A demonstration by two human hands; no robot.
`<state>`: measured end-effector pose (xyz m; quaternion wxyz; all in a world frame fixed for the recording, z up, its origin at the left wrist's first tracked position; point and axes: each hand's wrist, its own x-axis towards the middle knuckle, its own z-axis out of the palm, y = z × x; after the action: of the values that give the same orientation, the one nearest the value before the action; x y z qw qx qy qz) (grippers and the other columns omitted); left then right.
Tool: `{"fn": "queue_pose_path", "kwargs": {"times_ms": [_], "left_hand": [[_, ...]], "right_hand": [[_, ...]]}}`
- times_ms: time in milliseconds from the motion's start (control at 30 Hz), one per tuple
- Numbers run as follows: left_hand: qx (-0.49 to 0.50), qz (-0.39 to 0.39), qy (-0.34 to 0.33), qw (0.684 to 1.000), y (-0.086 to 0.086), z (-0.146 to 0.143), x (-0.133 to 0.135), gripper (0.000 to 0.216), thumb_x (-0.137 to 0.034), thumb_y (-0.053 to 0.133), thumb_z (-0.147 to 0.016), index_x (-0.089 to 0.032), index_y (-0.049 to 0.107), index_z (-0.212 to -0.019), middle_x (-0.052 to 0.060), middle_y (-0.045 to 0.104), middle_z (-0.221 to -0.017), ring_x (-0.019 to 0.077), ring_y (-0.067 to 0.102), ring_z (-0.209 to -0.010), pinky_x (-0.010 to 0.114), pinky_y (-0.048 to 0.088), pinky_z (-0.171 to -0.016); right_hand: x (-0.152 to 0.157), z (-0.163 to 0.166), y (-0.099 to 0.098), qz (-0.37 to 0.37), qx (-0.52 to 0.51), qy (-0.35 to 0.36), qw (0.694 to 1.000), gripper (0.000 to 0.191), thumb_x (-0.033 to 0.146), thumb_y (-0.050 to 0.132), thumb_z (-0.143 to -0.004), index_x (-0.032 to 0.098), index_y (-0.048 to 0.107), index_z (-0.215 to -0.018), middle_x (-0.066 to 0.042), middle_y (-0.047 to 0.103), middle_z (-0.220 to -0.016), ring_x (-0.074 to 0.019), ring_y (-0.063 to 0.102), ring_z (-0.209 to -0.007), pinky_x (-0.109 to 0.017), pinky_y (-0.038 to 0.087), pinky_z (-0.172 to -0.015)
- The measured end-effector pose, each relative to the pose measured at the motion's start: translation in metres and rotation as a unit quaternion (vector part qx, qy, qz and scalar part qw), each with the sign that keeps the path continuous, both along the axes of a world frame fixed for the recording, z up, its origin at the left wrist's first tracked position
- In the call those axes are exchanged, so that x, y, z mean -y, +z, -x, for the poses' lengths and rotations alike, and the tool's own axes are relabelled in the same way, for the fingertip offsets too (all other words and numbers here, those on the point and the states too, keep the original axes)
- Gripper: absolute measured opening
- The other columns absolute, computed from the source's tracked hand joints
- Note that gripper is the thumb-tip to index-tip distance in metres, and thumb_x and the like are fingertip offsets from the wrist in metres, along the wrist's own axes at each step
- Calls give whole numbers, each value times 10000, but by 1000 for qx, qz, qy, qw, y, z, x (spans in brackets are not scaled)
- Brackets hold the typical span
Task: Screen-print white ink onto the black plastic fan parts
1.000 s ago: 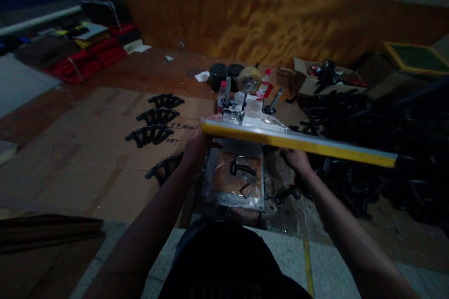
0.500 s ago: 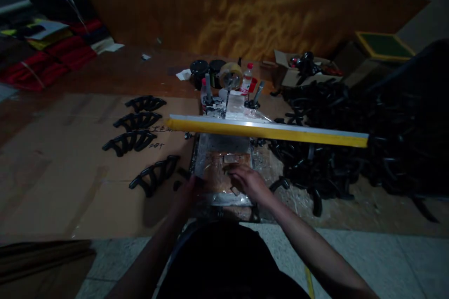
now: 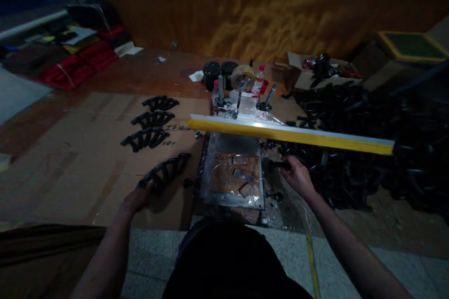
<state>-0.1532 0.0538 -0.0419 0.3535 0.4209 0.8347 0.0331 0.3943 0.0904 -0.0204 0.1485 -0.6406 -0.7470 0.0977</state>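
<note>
My left hand (image 3: 137, 198) is at the near left end of the closest row of black curved pieces (image 3: 168, 170). Its fingers close on the end piece, and they are partly dark and blurred. To the right of the metal plate, my right hand (image 3: 298, 176) grips a black curved piece (image 3: 285, 165), which points left toward the plate. Between the hands lies the flat metal plate (image 3: 206, 187) of a small bench jig. On its brown taped middle are several small flat blocks (image 3: 243, 176). A single dark piece (image 3: 188, 182) sits left of the plate.
A long yellow-edged bar (image 3: 291, 134) crosses above the plate. More rows of black pieces (image 3: 145, 139) lie on the cardboard (image 3: 87, 149); a large heap (image 3: 336, 163) fills the right side. Bottles (image 3: 258, 81), dark tubs (image 3: 211, 74) and an open carton (image 3: 298, 77) stand behind.
My left hand has moved left from beside the plate to the end of the near row. My right hand has left the plate and gone right, onto a black piece. The view has shifted slightly.
</note>
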Motion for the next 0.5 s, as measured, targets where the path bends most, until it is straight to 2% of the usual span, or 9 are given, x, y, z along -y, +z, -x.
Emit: {"fn": "queue_pose_path", "kwargs": {"times_ms": [67,100,133,167,200,267,333,400,500], "left_hand": [[7,27,-1,1000,22,-6,-20,474,-565,414,-864,-201,567,-602,65,540,-428,237,551,-448,305,386,-471],[28,-7,-10,1000,37,-16,-32,465,-568,443,-857,-200,566,-600,54,533,-438,224,542,-463,296,386,-480],[56,-87,-20,994,53,-29,-45,448,-562,465,-852,-200,568,-610,37,526,-455,205,531,-479,284,387,-491],[118,-182,-33,976,69,-46,-57,424,-558,488,-850,-190,585,-662,30,550,-506,195,534,-509,277,397,-502],[148,-234,-41,960,86,-66,-69,434,-586,455,-865,-192,591,-745,15,573,-577,176,544,-556,264,422,-538],[199,-295,-57,933,118,-110,-86,502,-613,342,-909,-195,616,-954,-2,607,-688,140,559,-612,240,467,-614],[312,-359,-66,877,145,-150,-92,538,-587,342,-922,-168,617,-1117,11,621,-714,135,563,-613,248,481,-625],[374,-383,-84,841,162,-177,-88,569,-584,346,-927,-157,610,-1195,26,640,-734,151,588,-646,260,489,-637],[359,-383,-94,846,159,-186,-66,594,-588,302,-942,-164,652,-1170,53,680,-809,195,621,-749,296,504,-697]], "right_hand": [[-11,31,5,-24,-92,56,994,357,184,508,-864,194,648,-1192,-101,661,-1102,-236,628,-1026,-374,512,-902],[-14,48,6,-18,-116,98,988,382,177,486,-887,208,641,-1235,-92,657,-1106,-222,621,-1036,-374,507,-914],[-16,65,4,-5,-119,139,983,403,166,464,-906,221,637,-1266,-87,653,-1106,-209,617,-1030,-364,506,-908],[-16,82,2,9,-103,172,980,417,152,453,-917,232,638,-1283,-87,648,-1112,-200,612,-1025,-352,505,-897],[-15,96,0,20,-72,194,978,427,137,459,-917,240,644,-1288,-91,643,-1127,-198,606,-1029,-344,499,-895],[-11,116,-4,28,9,212,977,437,117,514,-891,250,659,-1281,-104,638,-1167,-216,586,-1068,-352,477,-922],[-7,124,-5,24,71,210,975,461,120,573,-859,276,660,-1284,-108,640,-1201,-247,557,-1127,-382,446,-968],[-6,118,-6,27,89,204,975,453,148,596,-852,300,666,-1273,-103,649,-1202,-262,551,-1146,-399,434,-983],[-11,83,-6,11,17,145,989,364,246,590,-867,289,691,-1215,-78,672,-1152,-261,587,-1082,-405,465,-955]]}}
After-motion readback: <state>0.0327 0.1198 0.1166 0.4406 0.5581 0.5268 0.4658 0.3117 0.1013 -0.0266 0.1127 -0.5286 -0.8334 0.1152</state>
